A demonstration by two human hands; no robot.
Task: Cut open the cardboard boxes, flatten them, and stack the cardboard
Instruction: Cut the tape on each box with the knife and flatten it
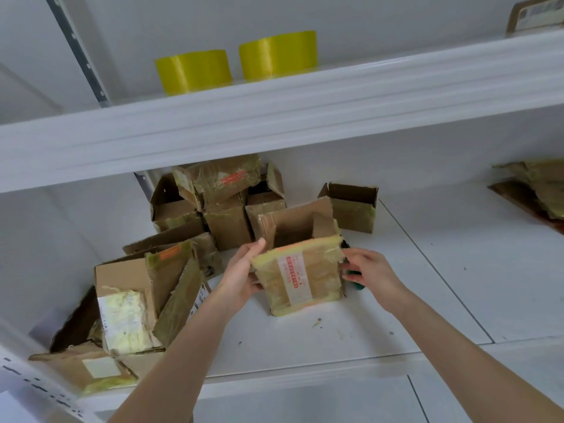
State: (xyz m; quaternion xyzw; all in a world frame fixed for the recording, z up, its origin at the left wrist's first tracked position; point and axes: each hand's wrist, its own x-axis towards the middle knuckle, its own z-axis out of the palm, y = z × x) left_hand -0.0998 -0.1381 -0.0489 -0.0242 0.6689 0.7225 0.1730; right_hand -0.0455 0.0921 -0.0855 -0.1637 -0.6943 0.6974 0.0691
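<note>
A small cardboard box (pixel 300 270) wrapped in yellowish tape, with a white and red label on its front, stands on the white shelf (pixel 396 300) with its top flaps open. My left hand (pixel 242 273) grips its left side. My right hand (pixel 370 274) is at its right side and holds a green-handled tool (pixel 355 280), mostly hidden behind the fingers. Several more opened boxes (pixel 225 206) stand behind it against the back wall. Another open box (pixel 354 206) sits to the right.
A heap of torn, partly flattened cardboard (pixel 128 309) lies at the shelf's left front. More flattened cardboard (pixel 537 190) rests at the far right. Two rolls of yellow tape (pixel 238 64) stand on the upper shelf, whose front edge overhangs the work area.
</note>
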